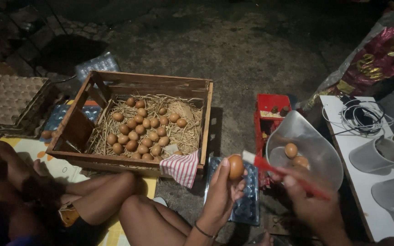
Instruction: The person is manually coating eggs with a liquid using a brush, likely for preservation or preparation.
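Bare knees fold up at the bottom of the view, and just above them the left hand (220,193) rises, fingers wrapped around a brown egg (235,166), lifting it over a clear blue plastic egg tray (248,200) on the ground. Right beside it, the right hand (313,202) grips a red-handled brush (279,171), whose pale bristle tip sits just at the egg's side, touching or nearly so. Behind the brush stands a translucent plastic bowl (318,150) with two more brown eggs inside, set before a red stand (270,109). Over to the left, a slatted wooden crate (133,84) lined with straw holds a heap of brown eggs, and a red-and-white striped cloth (182,167) hangs over its near corner. Further left lies a grey cardboard egg tray (10,98). On the right, a white tabletop (370,214) carries two grey mugs (375,155) lying on their sides and a coil of cable (361,114).
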